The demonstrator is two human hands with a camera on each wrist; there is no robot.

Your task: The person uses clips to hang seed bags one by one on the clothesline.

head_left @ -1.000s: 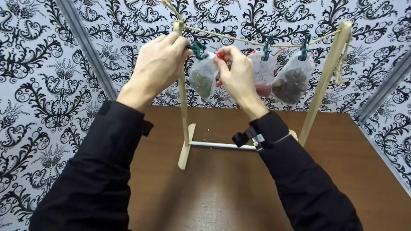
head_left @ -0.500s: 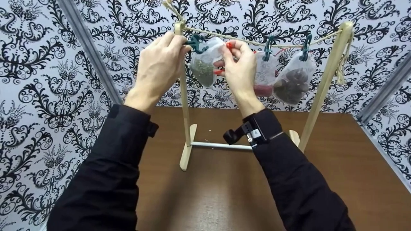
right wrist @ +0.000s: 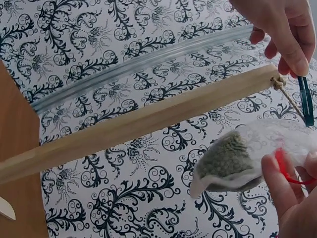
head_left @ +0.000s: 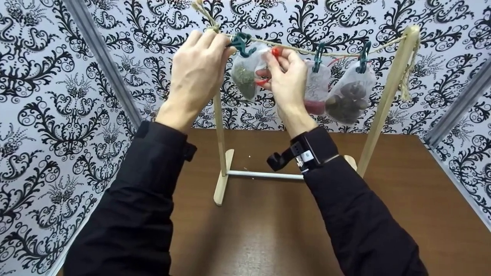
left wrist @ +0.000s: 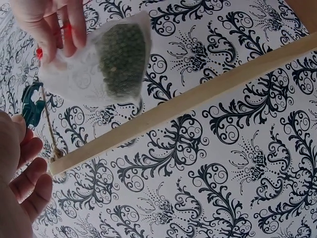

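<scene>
My left hand (head_left: 201, 73) pinches the handle end of a dark green clothespin (head_left: 240, 44) at the left part of the rope (head_left: 297, 50). The pin's jaws stand spread by the rope and the top of a white mesh bag. In my right hand (head_left: 288, 78), finger and thumb pinch that mesh bag (head_left: 242, 78) by its upper edge, just under the rope. Small green pellets or dried bits fill the bag's lower end, plain in the left wrist view (left wrist: 124, 62). A red drawstring (right wrist: 287, 171) loops round the right fingers in the right wrist view.
The rope runs between two wooden posts (head_left: 387, 103) joined by a white bar (head_left: 264, 174) low down. To the right hang a mesh bag with pink contents (head_left: 315, 107) and one with dark round contents (head_left: 347, 101), each under a green clothespin. Behind is a patterned wall.
My right hand has raised the bag's top toward the rope and turned, the bag rising with it. My left hand has brought the clothespin up and to the right, onto the rope's line.
</scene>
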